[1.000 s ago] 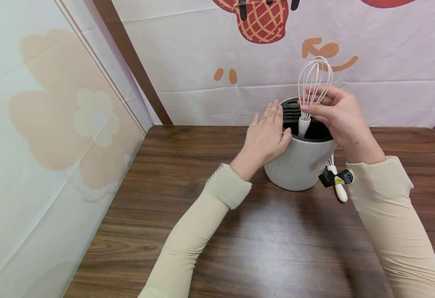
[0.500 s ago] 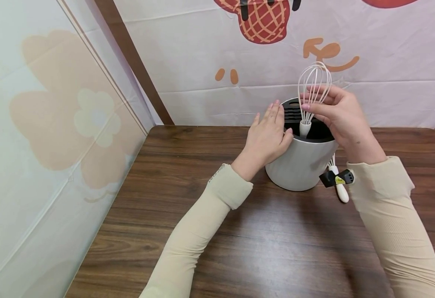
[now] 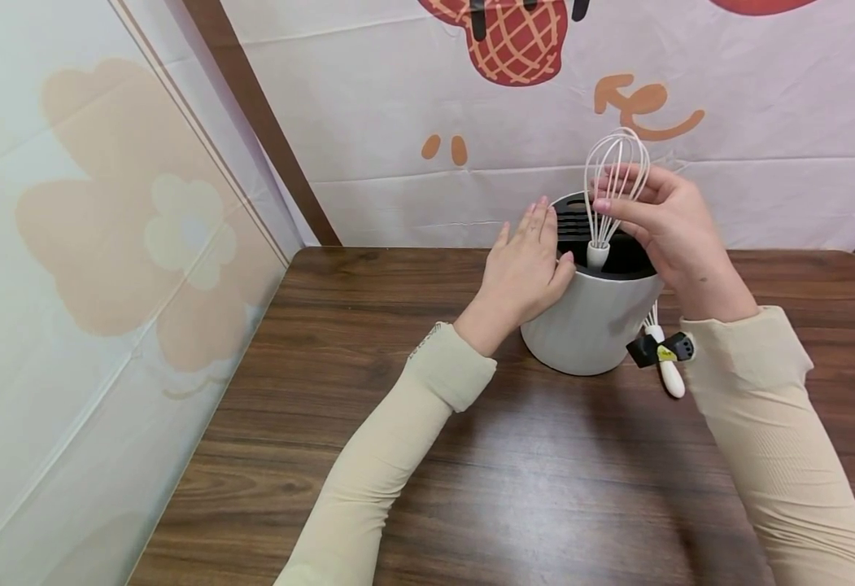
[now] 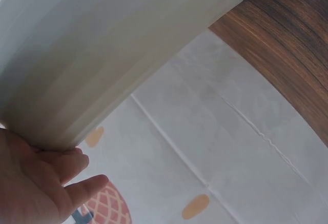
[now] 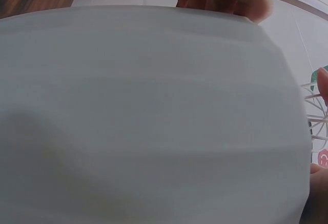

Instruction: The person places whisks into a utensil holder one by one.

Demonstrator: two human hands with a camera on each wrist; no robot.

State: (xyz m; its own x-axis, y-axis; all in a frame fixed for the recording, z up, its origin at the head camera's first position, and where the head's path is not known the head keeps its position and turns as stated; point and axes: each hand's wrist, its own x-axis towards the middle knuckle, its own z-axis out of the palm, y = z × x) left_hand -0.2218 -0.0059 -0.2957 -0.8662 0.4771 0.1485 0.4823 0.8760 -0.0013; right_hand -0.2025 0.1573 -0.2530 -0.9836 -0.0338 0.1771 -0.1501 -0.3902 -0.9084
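Note:
In the head view a white wire whisk [image 3: 620, 163] stands upright, loops up, its handle down inside a light grey utensil holder [image 3: 590, 325] with a black slotted insert [image 3: 572, 221]. My right hand [image 3: 672, 232] pinches the whisk by its wires, thumb in front and fingers behind. The lower handle is hidden in the holder. My left hand [image 3: 525, 264] rests on the holder's left rim with its fingers straight. The holder's wall [image 4: 102, 44] fills much of the left wrist view, the left hand [image 4: 38, 183] touching its rim. In the right wrist view the wall [image 5: 154, 111] hides most of the whisk.
A second white whisk [image 3: 669, 370] lies on the brown wooden table [image 3: 530, 488], right of the holder and partly hidden by it and by a black device [image 3: 660, 350] at the right wrist. A printed cloth backdrop [image 3: 376, 106] rises behind the table.
The whisk has sunk a little lower into the holder, with the right hand still on its wires. The left hand and the holder have stayed in place.

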